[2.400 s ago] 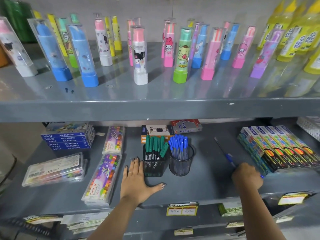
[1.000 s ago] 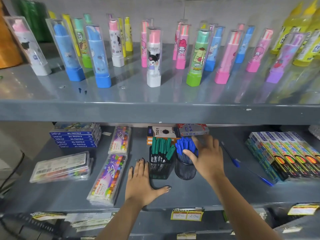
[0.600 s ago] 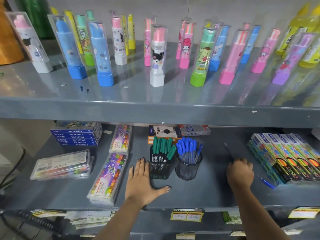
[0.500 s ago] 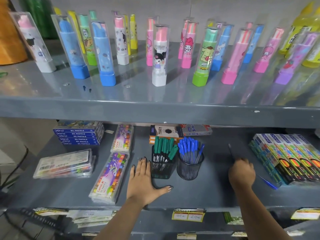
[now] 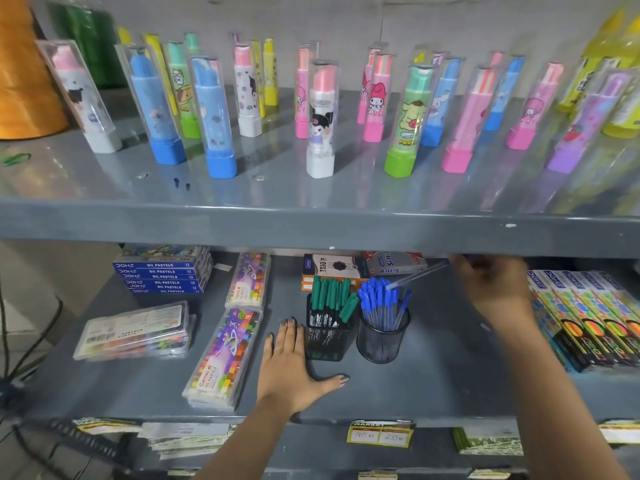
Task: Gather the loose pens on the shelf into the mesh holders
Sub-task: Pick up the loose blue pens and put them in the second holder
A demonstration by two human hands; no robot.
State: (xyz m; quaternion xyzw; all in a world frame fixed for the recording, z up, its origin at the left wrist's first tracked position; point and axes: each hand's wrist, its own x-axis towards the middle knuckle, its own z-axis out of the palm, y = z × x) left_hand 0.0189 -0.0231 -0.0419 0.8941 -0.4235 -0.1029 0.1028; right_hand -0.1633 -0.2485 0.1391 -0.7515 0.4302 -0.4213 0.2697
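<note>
Two black mesh holders stand mid-shelf. The square holder (image 5: pixel 327 342) is full of green-capped pens (image 5: pixel 332 296). The round holder (image 5: pixel 382 342) is full of blue-capped pens (image 5: pixel 379 301). My right hand (image 5: pixel 493 289) is raised to the right of the round holder, just under the upper shelf edge. It is shut on a clear pen (image 5: pixel 415 276), blurred, whose tip points down-left at the blue caps. My left hand (image 5: pixel 294 367) lies flat and open on the shelf, fingers beside the square holder.
Pastel boxes (image 5: pixel 162 273) and crayon packs (image 5: pixel 225 355) lie to the left. Stacked colour-pencil boxes (image 5: pixel 588 318) fill the right side. Small cartons (image 5: pixel 346 268) sit behind the holders. The upper shelf (image 5: pixel 311 230) overhangs closely and carries several upright character erasers.
My right hand lifted off the shelf near the pencil boxes with a pen and swung up and left towards the round holder. My left hand stayed put.
</note>
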